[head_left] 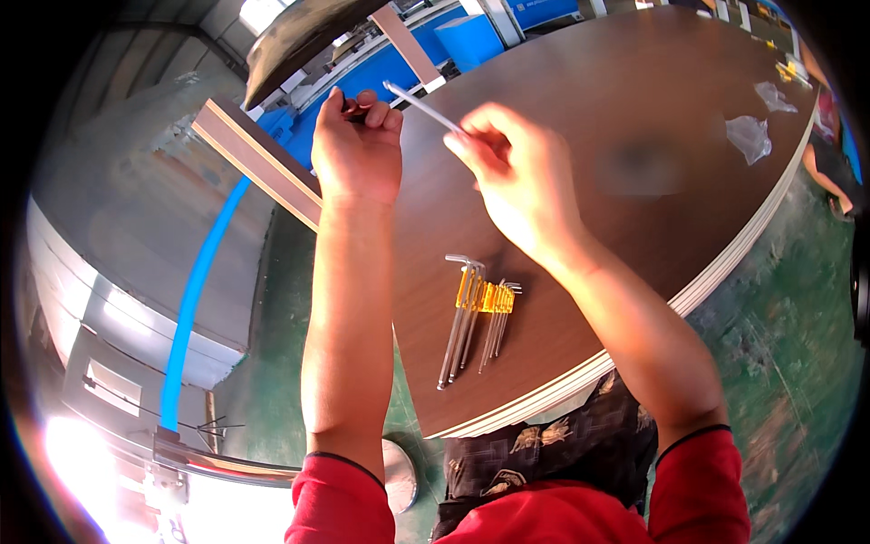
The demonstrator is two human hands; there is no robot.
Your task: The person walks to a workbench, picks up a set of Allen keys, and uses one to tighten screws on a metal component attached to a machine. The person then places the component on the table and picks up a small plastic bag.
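Note:
My right hand (524, 177) pinches a slim silver hex key (422, 107) whose free end points up and left toward my other hand; any bend in it is hidden by my fingers. My left hand (359, 154) is raised palm up with curled fingers around a small dark object (355, 112), mostly covered and too small to name. The key's tip is close to the left fingertips but apart from them. On the brown board below lies a set of hex keys (464, 317) in a yellow holder (485, 295).
The large brown board stack (580, 236) has pale layered edges. A narrow brown panel (258, 163) juts out at the left, with a dark curved piece (299, 45) above it. Clear plastic bags (749, 138) lie at the far right. Behind stands blue machinery (471, 38); a person's arm shows far right.

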